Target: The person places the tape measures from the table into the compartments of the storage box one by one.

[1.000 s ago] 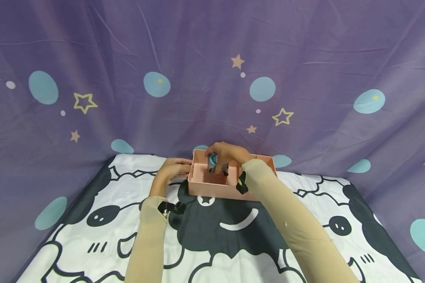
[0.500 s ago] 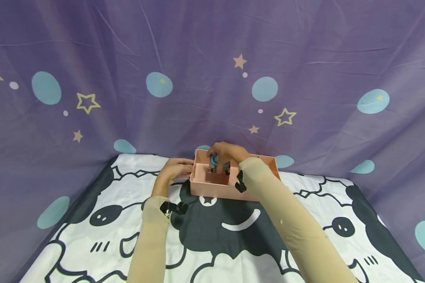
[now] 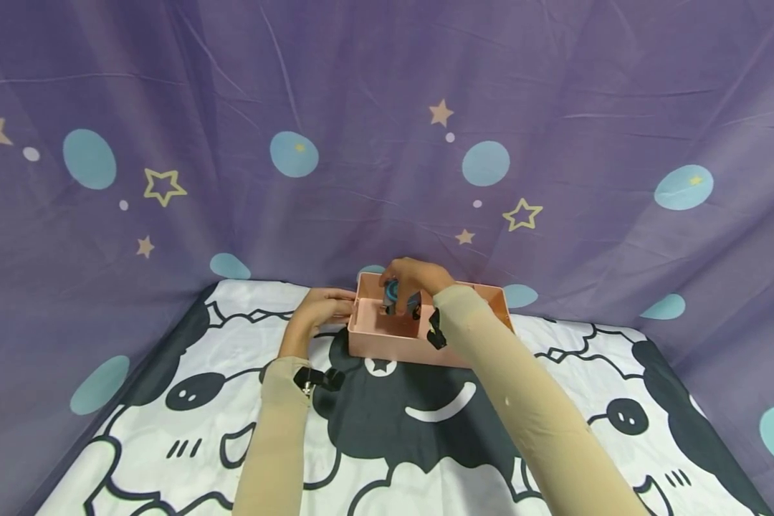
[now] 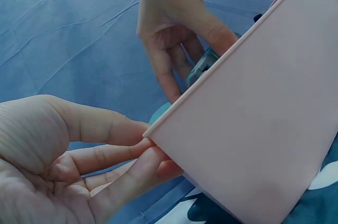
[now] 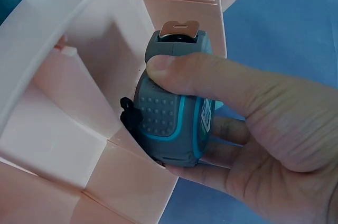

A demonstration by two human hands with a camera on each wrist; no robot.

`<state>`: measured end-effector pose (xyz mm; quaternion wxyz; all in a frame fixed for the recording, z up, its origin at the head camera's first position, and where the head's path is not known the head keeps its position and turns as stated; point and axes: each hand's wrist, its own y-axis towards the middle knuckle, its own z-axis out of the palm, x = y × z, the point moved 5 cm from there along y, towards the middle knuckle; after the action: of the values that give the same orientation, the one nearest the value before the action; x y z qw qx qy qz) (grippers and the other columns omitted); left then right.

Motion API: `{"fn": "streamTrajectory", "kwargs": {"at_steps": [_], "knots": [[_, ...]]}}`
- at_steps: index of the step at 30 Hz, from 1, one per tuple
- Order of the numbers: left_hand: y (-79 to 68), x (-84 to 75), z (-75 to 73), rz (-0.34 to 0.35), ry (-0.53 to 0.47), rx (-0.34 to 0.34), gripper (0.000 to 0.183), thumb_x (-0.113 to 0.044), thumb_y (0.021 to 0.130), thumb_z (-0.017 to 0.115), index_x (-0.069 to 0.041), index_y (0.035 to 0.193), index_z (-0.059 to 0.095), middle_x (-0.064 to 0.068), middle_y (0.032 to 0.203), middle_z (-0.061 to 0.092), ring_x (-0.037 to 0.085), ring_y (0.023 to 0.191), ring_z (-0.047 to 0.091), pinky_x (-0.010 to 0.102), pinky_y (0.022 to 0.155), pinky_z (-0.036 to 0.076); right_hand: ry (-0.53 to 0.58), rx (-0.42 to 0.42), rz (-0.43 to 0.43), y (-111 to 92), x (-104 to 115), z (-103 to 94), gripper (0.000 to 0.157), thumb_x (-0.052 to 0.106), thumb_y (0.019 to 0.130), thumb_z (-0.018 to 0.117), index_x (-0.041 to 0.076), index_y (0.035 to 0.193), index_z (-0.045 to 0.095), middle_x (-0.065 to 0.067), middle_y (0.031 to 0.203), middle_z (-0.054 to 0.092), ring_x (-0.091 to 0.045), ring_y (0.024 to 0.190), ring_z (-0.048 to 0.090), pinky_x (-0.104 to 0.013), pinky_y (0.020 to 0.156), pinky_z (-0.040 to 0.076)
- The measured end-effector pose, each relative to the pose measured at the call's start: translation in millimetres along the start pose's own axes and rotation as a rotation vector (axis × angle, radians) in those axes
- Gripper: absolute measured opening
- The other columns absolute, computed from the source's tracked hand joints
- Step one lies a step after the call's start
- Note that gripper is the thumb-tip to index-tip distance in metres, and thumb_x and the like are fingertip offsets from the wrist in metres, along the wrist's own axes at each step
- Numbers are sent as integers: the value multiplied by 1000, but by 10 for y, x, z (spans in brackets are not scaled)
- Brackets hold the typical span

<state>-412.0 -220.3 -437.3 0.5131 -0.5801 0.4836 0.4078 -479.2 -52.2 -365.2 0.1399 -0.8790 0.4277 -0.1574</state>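
A grey tape measure (image 5: 174, 102) with teal trim and a black wrist cord is in my right hand (image 3: 416, 279). My thumb lies over its casing, with fingers on the opposite side. It stands upright in the left part of a pink divided storage box (image 3: 387, 347), its metal hook uppermost. In the left wrist view the box wall hides most of the tape measure. My left hand (image 3: 319, 308) pinches the rim at the box's left end with its fingertips, and the wrist view shows the thumb and fingers at that corner (image 4: 153, 142).
The box has inner dividers (image 5: 79, 81) that split it into compartments. Beneath it is a cloth (image 3: 438, 437) with a black and white cartoon print. A purple curtain (image 3: 387, 186) with stars and blue spots rises right behind the box.
The whole head view has shifted slightly, so everything sits a little further right. Both hands, the tape measure and the box keep their places relative to one another.
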Motion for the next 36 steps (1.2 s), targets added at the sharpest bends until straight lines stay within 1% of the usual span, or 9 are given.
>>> {"fn": "streamTrajectory", "kwargs": {"at_steps": [3, 6, 13, 22, 26, 31, 36], "knots": [[3, 1, 8, -1, -7, 6, 46, -6, 95, 67, 2, 140, 60, 21, 137, 64, 34, 122, 66, 36, 99, 60, 17, 11, 17, 2, -5, 11, 78, 18, 78, 91, 19, 147, 56, -3, 150, 55, -23, 134, 53, -41, 108, 54], [-5, 0, 10, 4, -11, 12, 45, -5, 95, 66, 2, 140, 59, 23, 138, 63, 37, 125, 64, 37, 101, 60, 32, 18, 23, -2, -5, 20, 78, 17, 78, 90, 19, 148, 55, -3, 150, 54, -23, 134, 53, -41, 108, 54], [-5, -3, 3, 4, -14, 13, 46, -4, 95, 66, 3, 140, 59, 23, 137, 64, 37, 124, 64, 31, 94, 62, 15, 11, 6, 16, 18, 41, 79, 15, 77, 91, 17, 147, 56, -3, 148, 56, -23, 131, 55, -41, 107, 55], [-1, 14, 0, -3, -20, 13, 47, -4, 95, 66, 2, 140, 59, 25, 139, 62, 38, 125, 63, 31, 93, 62, -20, 18, 6, 42, 19, 65, 81, 17, 75, 92, 19, 147, 56, -3, 149, 55, -23, 133, 53, -41, 109, 53], [-11, 1, 1, -5, -27, 12, 46, -4, 94, 67, 2, 140, 60, 25, 139, 61, 37, 124, 64, 30, 92, 63, 13, 33, -3, 31, 19, 70, 81, 18, 77, 91, 19, 149, 55, -3, 151, 54, -24, 137, 52, -42, 111, 52], [-30, -1, 9, -13, -19, 13, 46, -4, 95, 67, 3, 140, 59, 25, 139, 61, 35, 122, 66, 30, 93, 63, 83, 48, -12, -1, 3, 74, 79, 17, 80, 89, 18, 150, 53, -1, 153, 52, -24, 140, 49, -43, 111, 52], [-40, -7, 8, -20, -14, 13, 46, -5, 95, 66, 1, 140, 60, 24, 139, 62, 35, 124, 64, 32, 96, 62, 112, 48, -27, -7, -9, 66, 76, 17, 80, 88, 17, 149, 55, -2, 150, 57, -22, 134, 55, -39, 108, 54]]}}
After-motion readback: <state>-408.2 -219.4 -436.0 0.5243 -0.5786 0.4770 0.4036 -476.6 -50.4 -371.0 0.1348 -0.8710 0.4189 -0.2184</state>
